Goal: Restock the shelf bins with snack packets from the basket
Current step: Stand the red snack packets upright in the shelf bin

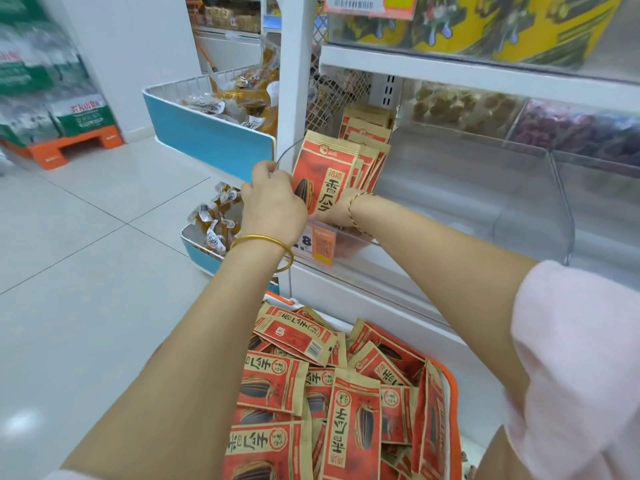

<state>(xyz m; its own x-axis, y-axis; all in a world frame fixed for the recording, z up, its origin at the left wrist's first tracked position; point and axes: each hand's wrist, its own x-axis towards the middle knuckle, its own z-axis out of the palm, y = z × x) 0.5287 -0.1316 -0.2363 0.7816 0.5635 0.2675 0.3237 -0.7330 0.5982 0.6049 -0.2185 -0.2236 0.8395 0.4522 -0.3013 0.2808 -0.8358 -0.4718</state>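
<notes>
A: What lies nearest, below the hands?
B: An orange-rimmed shopping basket (450,386), heaped with loose red-and-tan paper snack packets (353,427) printed with a dark seed.
A: And the 2 hands?
B: Both are up at the shelf front. The left hand (273,202), a gold bangle (263,241) on its wrist, has its fingers curled on the left edge of an upright stack of matching packets (329,174). The right hand (334,216), wearing a thin cord bracelet (355,206), is at the stack's foot. Its fingers are hidden behind the front packet, so I cannot tell whether it grips.
A: Where does that stack stand?
B: At the left end of the clear plastic shelf bin (467,188), between the 2 hands. An orange price tag (322,249) hangs just under the right hand.
A: Farther off?
B: Left of the left hand, 2 blue-sided wire bins (214,136) hold amber packets. Above both hands, a higher shelf carries yellow bags (460,26).
</notes>
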